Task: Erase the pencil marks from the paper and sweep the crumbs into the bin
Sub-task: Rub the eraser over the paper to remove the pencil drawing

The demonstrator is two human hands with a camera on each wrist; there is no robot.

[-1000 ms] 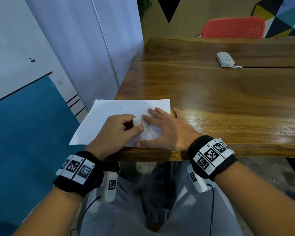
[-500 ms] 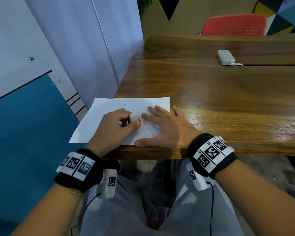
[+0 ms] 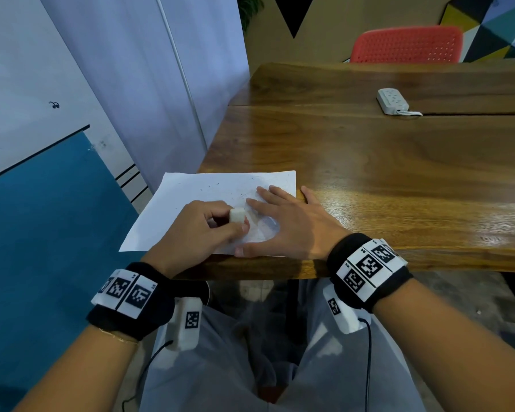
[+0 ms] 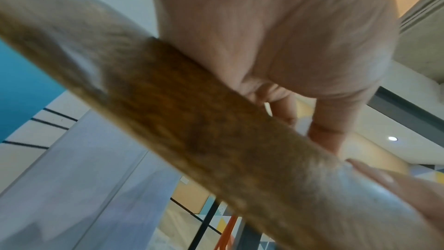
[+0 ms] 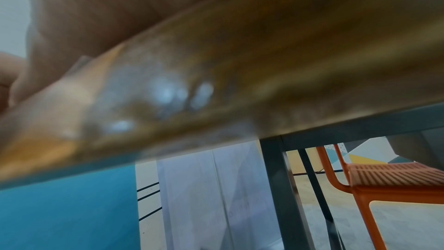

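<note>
The left hand (image 3: 202, 230) pinches the eraser (image 3: 237, 216) onto the paper (image 3: 220, 188); the right hand (image 3: 286, 227) lies flat, fingers straight, likely pinning the sheet against the rubbing. The paper overhangs the worktop (image 3: 399, 179) at its left corner, with crumbs (image 3: 217, 185) at its far side. No bin shows.

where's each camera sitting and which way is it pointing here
Head: worn on the head, looking forward and down at the paper on the wooden table; shows both forearms, the left hand pinching the eraser, the right hand flat on the paper.
Left wrist: below the table edge, looking up along the palm; curled fingers show.
Right wrist: under the table edge, looking across at an orange chair; blurred palm only.
Shared: all show the table.
</note>
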